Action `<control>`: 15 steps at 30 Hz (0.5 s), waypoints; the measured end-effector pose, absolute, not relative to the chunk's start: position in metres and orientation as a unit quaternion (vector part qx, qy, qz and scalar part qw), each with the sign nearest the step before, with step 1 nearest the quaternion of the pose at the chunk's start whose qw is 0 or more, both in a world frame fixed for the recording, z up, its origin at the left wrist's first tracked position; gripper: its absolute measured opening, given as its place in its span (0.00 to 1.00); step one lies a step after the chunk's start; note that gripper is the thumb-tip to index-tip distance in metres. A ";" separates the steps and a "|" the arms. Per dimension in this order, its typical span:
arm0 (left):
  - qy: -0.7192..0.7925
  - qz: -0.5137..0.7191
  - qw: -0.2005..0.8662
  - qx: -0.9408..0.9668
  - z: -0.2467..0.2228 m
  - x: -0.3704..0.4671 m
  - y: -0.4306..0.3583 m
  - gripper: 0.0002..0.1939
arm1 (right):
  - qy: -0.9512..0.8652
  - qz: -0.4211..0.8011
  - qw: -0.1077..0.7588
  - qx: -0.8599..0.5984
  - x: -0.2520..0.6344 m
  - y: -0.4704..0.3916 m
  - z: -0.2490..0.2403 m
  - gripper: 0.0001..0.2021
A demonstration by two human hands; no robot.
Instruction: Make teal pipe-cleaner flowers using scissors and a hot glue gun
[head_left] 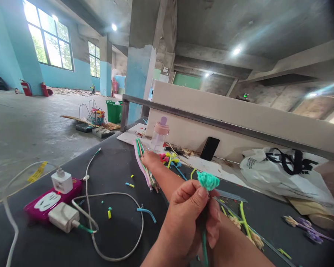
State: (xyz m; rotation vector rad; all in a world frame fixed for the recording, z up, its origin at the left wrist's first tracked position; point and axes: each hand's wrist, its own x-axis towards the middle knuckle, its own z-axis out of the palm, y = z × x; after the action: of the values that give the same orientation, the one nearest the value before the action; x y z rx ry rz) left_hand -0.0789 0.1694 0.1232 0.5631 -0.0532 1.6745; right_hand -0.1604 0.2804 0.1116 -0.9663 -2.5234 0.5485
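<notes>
My left hand is closed in the foreground, its thumb and fingers pinching a fluffy teal flower head just above the green stem, which hangs down below the hand. Behind it, my right arm crosses from the lower right to the far left. At its end my right hand is closed on a bundle of long fuzzy stems in pink, green and pale colours; its fingertips are small and partly hidden. Yellow-green stems with beige flowers lie right of my left hand.
A purple power strip with chargers and a looping white cable occupies the left. Behind stand a pink-lidded bottle and a leaning phone. At the right are a white bag and purple flowers.
</notes>
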 end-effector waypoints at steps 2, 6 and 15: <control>-0.029 0.731 0.637 0.245 0.123 -0.079 0.169 0.08 | -0.899 0.190 0.188 -0.348 -0.169 0.283 0.113 0.13; -0.028 0.729 0.639 0.244 0.124 -0.078 0.168 0.08 | -0.902 0.174 0.174 -0.355 -0.181 0.289 0.113 0.13; -0.027 0.725 0.640 0.251 0.122 -0.077 0.170 0.07 | -0.932 0.107 0.110 -0.329 -0.192 0.299 0.104 0.14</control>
State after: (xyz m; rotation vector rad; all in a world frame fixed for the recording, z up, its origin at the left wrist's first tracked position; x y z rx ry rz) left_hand -0.0771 0.1700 0.1217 0.5728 -0.0609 1.6540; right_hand -0.1916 0.2991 0.1038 -0.9677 -2.7374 0.3149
